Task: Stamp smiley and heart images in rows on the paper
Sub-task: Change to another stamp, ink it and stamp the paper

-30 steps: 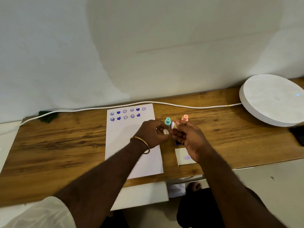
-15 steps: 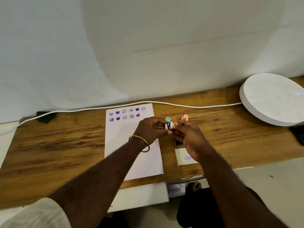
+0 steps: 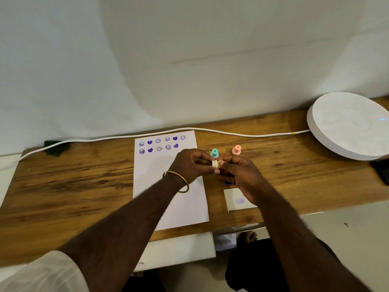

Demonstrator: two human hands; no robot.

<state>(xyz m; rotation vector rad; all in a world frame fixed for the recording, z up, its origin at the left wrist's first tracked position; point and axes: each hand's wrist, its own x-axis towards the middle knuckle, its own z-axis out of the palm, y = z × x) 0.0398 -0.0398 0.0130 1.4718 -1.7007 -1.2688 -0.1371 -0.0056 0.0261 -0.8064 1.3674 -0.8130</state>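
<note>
**A Small Stamp Held Between Two Hands**

While both arms are stretched out over the wooden surface, a small stamp is pinched between the two hands. It is gripped by the fingers of the left hand on one side and by the fingers of the right hand on the other. A gold bangle is worn on the left wrist. The stamp is held just above the right edge of the white paper, which is laid flat on the surface. A small white card with a purple smudge is seen beside the right wrist. A little farther back, a teal stamp and a pink stamp are stood upright. At the far end of the paper, two rows of purple smileys and hearts are printed. Behind it, a white cord is run to a round white disc.
</note>
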